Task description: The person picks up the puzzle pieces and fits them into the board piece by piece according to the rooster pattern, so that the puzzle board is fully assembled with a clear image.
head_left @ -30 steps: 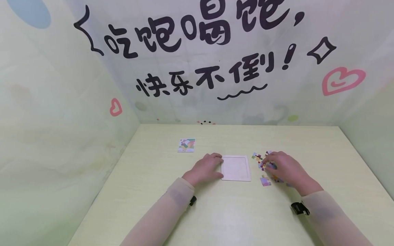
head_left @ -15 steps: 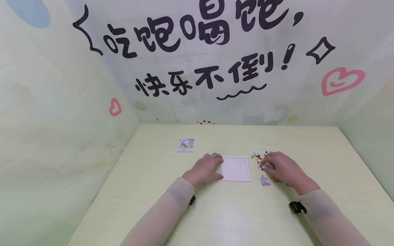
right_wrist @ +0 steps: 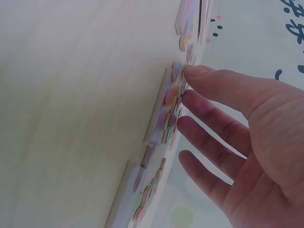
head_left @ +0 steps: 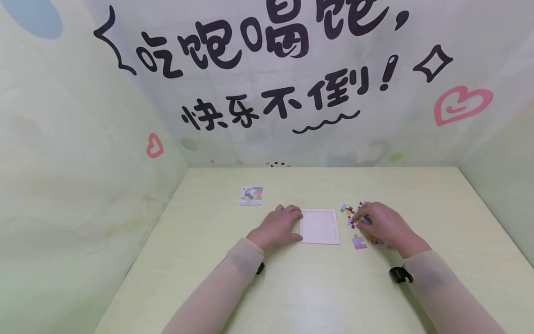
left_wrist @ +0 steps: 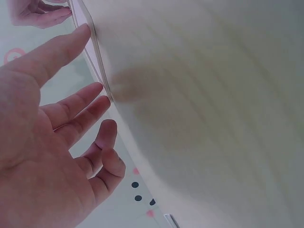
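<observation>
Likely picking puzzle pieces [head_left: 359, 242]; lift one next.
Touching tray [head_left: 320, 227] with wide left hand [head_left: 276, 228]; can't confirm hold in narrow right hand [head_left: 385, 225].

Two lines of thick, rounded black Chinese lettering stand on the pale, creased backdrop [head_left: 233, 148] behind the light wood-toned table [head_left: 317, 287]. The upper line [head_left: 288, 41] reads 吃饱喝饱, followed by a comma; the top edge of the head view cuts the tops of its last two characters. The lower line [head_left: 282, 102] reads 快乐不倒 and ends in an exclamation mark, with a black wavy stroke [head_left: 326, 123] beneath it. A black zigzag bracket [head_left: 109, 41] stands left of the upper line, a black-outlined four-pointed star [head_left: 434, 63] right of the lower. Part of 快乐 also shows, tilted and cropped, in the right wrist view.
</observation>
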Action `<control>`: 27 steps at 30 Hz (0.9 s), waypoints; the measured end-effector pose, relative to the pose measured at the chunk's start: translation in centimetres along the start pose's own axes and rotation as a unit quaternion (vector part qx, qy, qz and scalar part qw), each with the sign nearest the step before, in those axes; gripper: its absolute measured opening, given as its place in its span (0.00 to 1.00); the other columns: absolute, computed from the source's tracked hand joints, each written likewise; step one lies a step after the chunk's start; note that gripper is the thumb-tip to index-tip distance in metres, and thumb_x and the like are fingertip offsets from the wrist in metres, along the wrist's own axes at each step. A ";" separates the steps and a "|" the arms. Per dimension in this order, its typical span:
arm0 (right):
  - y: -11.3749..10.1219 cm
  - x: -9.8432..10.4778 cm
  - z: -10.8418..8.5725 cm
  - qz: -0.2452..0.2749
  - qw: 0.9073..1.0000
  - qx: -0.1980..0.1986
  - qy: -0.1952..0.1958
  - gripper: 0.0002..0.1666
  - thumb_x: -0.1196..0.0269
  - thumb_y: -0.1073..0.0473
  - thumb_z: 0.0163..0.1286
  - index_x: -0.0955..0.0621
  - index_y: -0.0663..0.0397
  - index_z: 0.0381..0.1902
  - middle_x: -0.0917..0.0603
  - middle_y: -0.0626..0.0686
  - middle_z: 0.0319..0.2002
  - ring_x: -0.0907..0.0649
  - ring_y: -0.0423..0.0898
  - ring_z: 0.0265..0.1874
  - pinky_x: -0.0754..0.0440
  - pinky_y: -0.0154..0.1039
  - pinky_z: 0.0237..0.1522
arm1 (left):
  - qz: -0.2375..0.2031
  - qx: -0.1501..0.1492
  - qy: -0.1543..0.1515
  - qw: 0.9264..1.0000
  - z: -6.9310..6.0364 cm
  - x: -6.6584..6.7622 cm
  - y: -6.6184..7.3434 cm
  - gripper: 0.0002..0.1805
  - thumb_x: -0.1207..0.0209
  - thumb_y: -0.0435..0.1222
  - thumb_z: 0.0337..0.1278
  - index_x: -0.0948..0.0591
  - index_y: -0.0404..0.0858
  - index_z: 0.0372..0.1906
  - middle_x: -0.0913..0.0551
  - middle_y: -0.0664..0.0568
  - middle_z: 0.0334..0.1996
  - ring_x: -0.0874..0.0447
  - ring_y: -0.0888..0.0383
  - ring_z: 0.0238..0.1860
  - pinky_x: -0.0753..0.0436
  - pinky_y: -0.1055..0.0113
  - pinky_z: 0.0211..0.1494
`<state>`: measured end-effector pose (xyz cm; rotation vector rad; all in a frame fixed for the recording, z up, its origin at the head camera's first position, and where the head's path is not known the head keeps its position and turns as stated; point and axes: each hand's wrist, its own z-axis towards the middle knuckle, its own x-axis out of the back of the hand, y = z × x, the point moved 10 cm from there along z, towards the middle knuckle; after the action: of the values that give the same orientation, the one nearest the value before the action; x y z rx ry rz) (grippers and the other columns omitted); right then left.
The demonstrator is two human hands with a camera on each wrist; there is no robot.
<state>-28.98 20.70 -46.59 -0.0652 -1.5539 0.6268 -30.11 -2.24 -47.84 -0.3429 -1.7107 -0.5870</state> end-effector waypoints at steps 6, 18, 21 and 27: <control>-0.6 0.0 0.1 -0.023 0.999 0.032 0.004 0.07 0.27 0.63 0.63 0.08 0.44 0.37 0.11 0.48 0.41 0.14 0.56 0.47 0.15 0.56 0.51 | -0.004 0.005 0.000 1.000 -0.2 0.1 -0.2 0.35 0.29 0.54 0.59 0.23 0.48 0.70 0.27 0.60 0.72 0.28 0.52 0.61 0.21 0.60 0.54; -0.8 0.0 0.1 -0.045 0.998 0.045 0.009 0.05 0.26 0.62 0.63 0.08 0.45 0.36 0.13 0.44 0.36 0.17 0.47 0.37 0.15 0.47 0.40 | 0.014 0.013 -0.007 1.000 -0.1 -0.1 0.1 0.36 0.30 0.56 0.59 0.24 0.50 0.71 0.29 0.62 0.74 0.27 0.52 0.61 0.21 0.61 0.48; -0.9 0.1 0.1 -0.043 0.998 0.053 0.015 0.05 0.26 0.61 0.63 0.08 0.45 0.36 0.13 0.44 0.36 0.17 0.47 0.37 0.15 0.45 0.39 | 0.014 0.015 -0.006 1.000 -0.1 0.0 0.0 0.36 0.30 0.56 0.59 0.24 0.50 0.71 0.29 0.61 0.74 0.27 0.52 0.62 0.20 0.59 0.49; -1.2 0.2 0.1 -0.036 0.997 0.062 0.028 0.07 0.26 0.62 0.63 0.08 0.44 0.37 0.11 0.47 0.40 0.15 0.60 0.52 0.15 0.55 0.51 | 0.016 0.016 -0.004 1.000 0.0 0.0 0.0 0.36 0.30 0.56 0.59 0.24 0.51 0.71 0.29 0.61 0.74 0.27 0.51 0.63 0.20 0.59 0.49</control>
<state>-28.75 19.75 -45.87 0.0667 -1.4534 0.6571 -30.09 -2.25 -47.89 -0.3490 -1.7181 -0.5346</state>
